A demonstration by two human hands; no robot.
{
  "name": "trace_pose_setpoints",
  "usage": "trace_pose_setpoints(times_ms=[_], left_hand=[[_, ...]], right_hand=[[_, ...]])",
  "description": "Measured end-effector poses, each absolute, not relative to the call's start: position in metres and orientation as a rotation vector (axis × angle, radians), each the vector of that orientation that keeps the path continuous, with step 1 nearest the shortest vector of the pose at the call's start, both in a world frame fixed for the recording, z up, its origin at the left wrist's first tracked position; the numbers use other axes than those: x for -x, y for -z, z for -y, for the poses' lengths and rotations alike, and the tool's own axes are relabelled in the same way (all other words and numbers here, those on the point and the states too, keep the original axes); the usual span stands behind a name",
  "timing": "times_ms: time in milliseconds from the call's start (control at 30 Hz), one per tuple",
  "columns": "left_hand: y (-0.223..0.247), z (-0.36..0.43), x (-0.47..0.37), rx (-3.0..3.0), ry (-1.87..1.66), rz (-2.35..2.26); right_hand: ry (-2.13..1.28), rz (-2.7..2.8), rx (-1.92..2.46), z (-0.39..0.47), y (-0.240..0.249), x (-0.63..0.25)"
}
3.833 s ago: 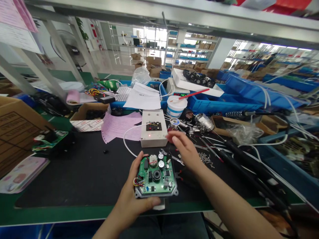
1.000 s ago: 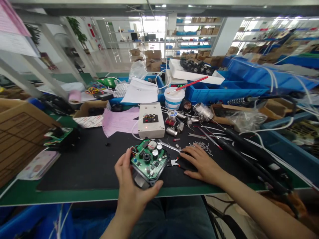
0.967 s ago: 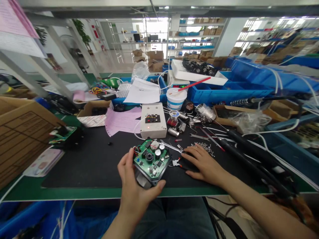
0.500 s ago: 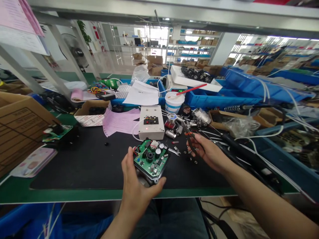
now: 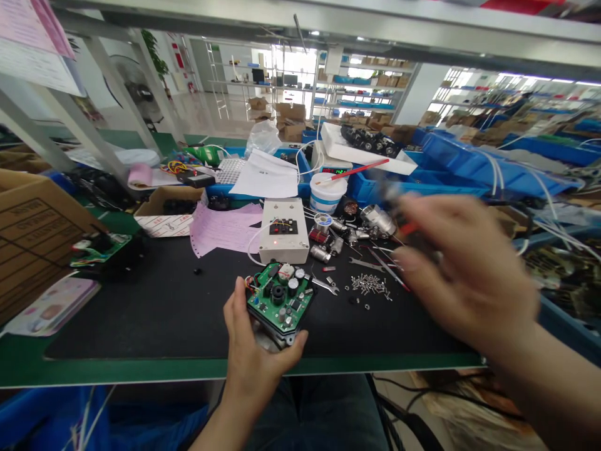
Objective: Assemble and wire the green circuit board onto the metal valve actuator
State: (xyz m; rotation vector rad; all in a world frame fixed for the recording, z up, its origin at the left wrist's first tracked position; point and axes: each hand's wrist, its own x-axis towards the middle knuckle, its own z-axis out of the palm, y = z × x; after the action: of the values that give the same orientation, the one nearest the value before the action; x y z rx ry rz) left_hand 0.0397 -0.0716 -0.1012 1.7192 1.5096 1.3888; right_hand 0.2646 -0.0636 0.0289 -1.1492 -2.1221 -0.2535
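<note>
My left hand (image 5: pixel 256 354) is closed around a dark housing with a green circuit board (image 5: pixel 280 297) facing up, fingers on its left side and thumb at its lower right corner. The board carries capacitors, a black ring-shaped part and coloured wires at its left edge. Raised over the right side of the bench, my right hand (image 5: pixel 462 275) is smeared by motion. It grips what look like pliers (image 5: pixel 407 227), red at the handle with a dark blurred head. Between the hands lie an open-end wrench (image 5: pixel 325 287) and a pile of small screws (image 5: pixel 370 284).
A white control box (image 5: pixel 283 232) with a lit red light stands behind the board. Metal connectors (image 5: pixel 378 219) and a white tub (image 5: pixel 328 193) sit to its right. Pink paper (image 5: pixel 225 230), cardboard boxes and another circuit-board unit (image 5: pixel 106 254) are at left. Blue bins line the back.
My right hand has lifted and swung right, toward the camera, with the tool, uncovering the screw pile. My left hand and the circuit board have hardly moved.
</note>
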Motion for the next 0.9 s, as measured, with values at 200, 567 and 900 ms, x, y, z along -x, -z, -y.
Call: trace_pose_setpoints(times_ms=[200, 567, 900], left_hand=[[0.101, 0.073, -0.041, -1.751, -1.384, -1.532], [0.103, 0.069, -0.035, -1.72, -1.394, -1.546], [0.1, 0.069, -0.038, -1.692, -1.395, -1.548]], right_hand=[[0.023, 2.197, 1.253, 0.064, -0.013, -0.261], [-0.341, 2.118, 0.871, 0.072, 0.059, -0.234], [-0.383, 2.057, 0.853, 0.069, 0.07, -0.235]])
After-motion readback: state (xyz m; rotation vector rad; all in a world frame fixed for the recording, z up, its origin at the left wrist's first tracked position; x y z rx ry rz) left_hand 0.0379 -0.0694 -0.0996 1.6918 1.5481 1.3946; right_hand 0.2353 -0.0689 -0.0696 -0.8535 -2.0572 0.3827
